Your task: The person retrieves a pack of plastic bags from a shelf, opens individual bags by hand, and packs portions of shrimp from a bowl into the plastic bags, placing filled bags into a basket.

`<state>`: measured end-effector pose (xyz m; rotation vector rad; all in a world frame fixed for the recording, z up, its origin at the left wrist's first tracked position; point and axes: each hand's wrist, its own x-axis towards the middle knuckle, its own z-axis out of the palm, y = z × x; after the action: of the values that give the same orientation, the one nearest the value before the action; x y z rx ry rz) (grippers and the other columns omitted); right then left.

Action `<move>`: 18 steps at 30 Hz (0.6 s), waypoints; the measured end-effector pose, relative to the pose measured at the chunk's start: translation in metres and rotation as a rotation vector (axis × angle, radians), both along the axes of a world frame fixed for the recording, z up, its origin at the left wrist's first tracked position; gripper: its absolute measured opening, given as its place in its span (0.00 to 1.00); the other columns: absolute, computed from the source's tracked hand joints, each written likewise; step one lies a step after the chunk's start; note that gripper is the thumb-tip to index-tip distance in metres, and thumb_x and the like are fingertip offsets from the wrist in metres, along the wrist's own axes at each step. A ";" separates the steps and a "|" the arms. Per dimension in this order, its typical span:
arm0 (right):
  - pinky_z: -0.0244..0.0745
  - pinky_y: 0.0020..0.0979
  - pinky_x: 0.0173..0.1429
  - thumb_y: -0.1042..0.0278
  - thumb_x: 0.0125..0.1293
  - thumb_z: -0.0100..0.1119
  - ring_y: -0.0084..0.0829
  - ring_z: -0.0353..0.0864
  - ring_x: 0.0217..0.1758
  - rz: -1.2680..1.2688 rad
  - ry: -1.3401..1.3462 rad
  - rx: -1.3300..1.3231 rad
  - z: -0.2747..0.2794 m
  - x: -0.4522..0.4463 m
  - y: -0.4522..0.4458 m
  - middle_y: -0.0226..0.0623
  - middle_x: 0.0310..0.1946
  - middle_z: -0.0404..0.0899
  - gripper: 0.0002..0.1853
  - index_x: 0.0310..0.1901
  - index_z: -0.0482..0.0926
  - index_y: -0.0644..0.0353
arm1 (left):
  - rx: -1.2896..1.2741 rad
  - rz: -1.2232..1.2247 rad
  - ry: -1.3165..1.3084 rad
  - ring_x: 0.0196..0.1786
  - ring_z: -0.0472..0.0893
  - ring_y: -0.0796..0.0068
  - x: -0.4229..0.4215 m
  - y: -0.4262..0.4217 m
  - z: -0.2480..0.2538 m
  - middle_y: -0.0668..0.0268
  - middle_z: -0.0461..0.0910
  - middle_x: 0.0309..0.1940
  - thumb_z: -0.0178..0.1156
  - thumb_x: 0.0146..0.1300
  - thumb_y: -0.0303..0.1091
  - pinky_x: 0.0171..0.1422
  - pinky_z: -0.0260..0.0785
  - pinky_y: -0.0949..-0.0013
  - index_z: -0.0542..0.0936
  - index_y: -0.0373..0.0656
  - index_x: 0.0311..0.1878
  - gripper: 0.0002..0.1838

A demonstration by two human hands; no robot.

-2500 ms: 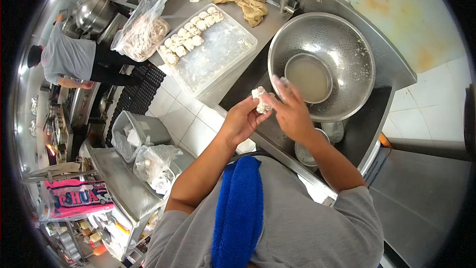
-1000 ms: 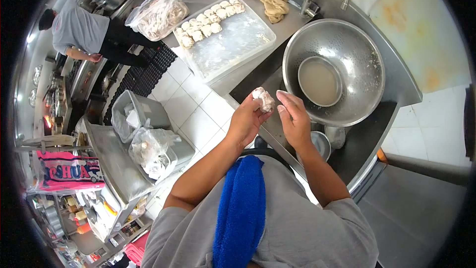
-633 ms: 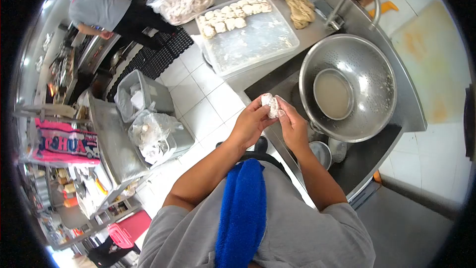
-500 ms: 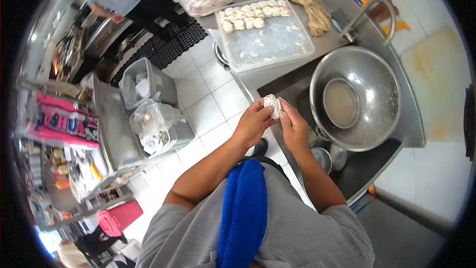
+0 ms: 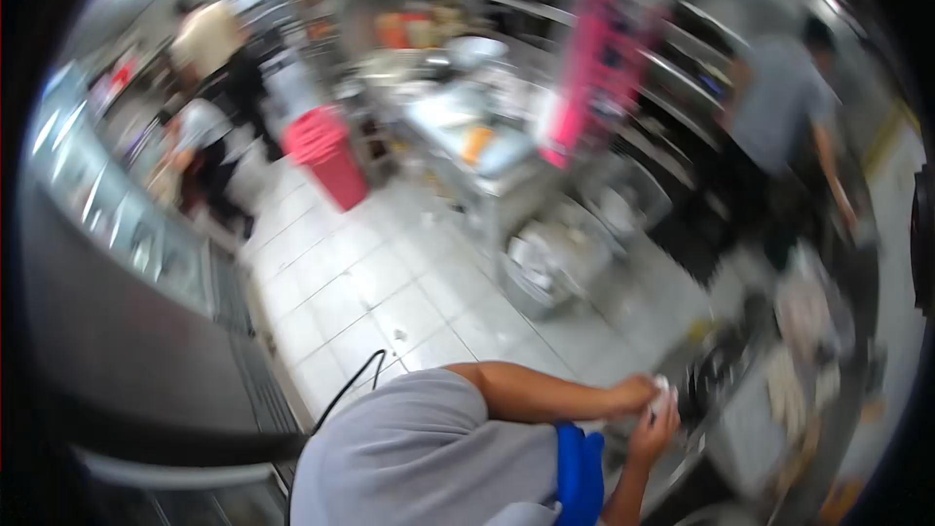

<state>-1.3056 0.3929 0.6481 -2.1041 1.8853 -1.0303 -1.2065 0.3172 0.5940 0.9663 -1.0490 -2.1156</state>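
Whitish lump (image 5: 663, 384) is at near right, gripped between left hand (image 5: 635, 395) and right hand (image 5: 660, 420); finger detail blurred. Red bin (image 5: 336, 170) stands on tiled floor (image 5: 390, 292), far left.

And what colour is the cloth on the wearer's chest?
The cloth is bright blue, seen in the head view, the only one.

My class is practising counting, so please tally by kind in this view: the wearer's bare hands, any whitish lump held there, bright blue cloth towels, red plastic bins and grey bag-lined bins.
Bare left hand and bare right hand: 2
Small whitish lump: 1
Bright blue cloth towel: 1
Red plastic bin: 1
Grey bag-lined plastic bins: 2
Total: 7
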 end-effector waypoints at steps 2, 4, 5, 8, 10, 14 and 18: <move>0.62 0.43 0.65 0.72 0.62 0.53 0.50 0.68 0.62 0.055 0.041 -0.074 0.000 0.036 -0.028 0.51 0.61 0.69 0.22 0.58 0.71 0.69 | 0.203 0.143 0.172 0.43 0.73 0.76 0.051 -0.008 0.030 0.70 0.76 0.42 0.53 0.67 0.44 0.46 0.68 0.62 0.75 0.46 0.51 0.15; 0.66 0.41 0.62 0.72 0.63 0.53 0.49 0.72 0.58 0.143 0.001 -0.106 0.003 0.072 -0.055 0.51 0.57 0.72 0.19 0.56 0.73 0.69 | 0.196 0.253 0.204 0.42 0.72 0.77 0.100 -0.022 0.037 0.72 0.75 0.39 0.54 0.65 0.43 0.45 0.66 0.61 0.76 0.48 0.47 0.12; 0.66 0.41 0.62 0.72 0.63 0.53 0.49 0.72 0.58 0.185 0.000 -0.117 0.003 0.092 -0.068 0.51 0.57 0.72 0.19 0.56 0.73 0.69 | 0.212 0.285 0.225 0.40 0.71 0.79 0.122 -0.027 0.036 0.73 0.75 0.36 0.55 0.63 0.42 0.43 0.65 0.61 0.77 0.50 0.42 0.10; 0.67 0.41 0.60 0.75 0.62 0.52 0.48 0.74 0.56 0.267 -0.111 -0.018 0.022 0.165 -0.082 0.50 0.55 0.74 0.18 0.54 0.74 0.67 | 0.111 0.396 0.307 0.40 0.71 0.80 0.196 -0.028 0.035 0.76 0.73 0.36 0.55 0.63 0.45 0.45 0.64 0.63 0.76 0.54 0.45 0.11; 0.69 0.41 0.58 0.75 0.61 0.52 0.48 0.76 0.54 0.297 -0.302 0.076 0.036 0.210 -0.094 0.51 0.51 0.76 0.17 0.52 0.75 0.67 | 0.103 0.462 0.336 0.45 0.71 0.78 0.242 -0.023 0.051 0.75 0.73 0.40 0.54 0.65 0.48 0.50 0.64 0.63 0.74 0.54 0.48 0.13; 0.70 0.40 0.56 0.74 0.61 0.52 0.48 0.77 0.52 0.372 -0.432 0.204 0.044 0.288 -0.112 0.51 0.48 0.78 0.16 0.51 0.76 0.67 | 0.112 0.767 0.440 0.50 0.71 0.80 0.296 -0.025 0.053 0.75 0.73 0.45 0.53 0.67 0.50 0.55 0.65 0.65 0.72 0.56 0.52 0.15; 0.70 0.40 0.57 0.76 0.60 0.52 0.48 0.76 0.52 0.612 -0.169 0.102 0.016 0.344 -0.128 0.49 0.48 0.78 0.15 0.49 0.76 0.67 | 0.042 0.947 0.937 0.49 0.75 0.76 0.335 -0.037 0.012 0.69 0.76 0.44 0.50 0.70 0.47 0.58 0.66 0.68 0.73 0.49 0.49 0.14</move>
<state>-0.9613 0.2646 0.6640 -2.2245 1.0743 -0.8989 -0.8717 0.2802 0.6062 0.2600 -0.0180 -1.4499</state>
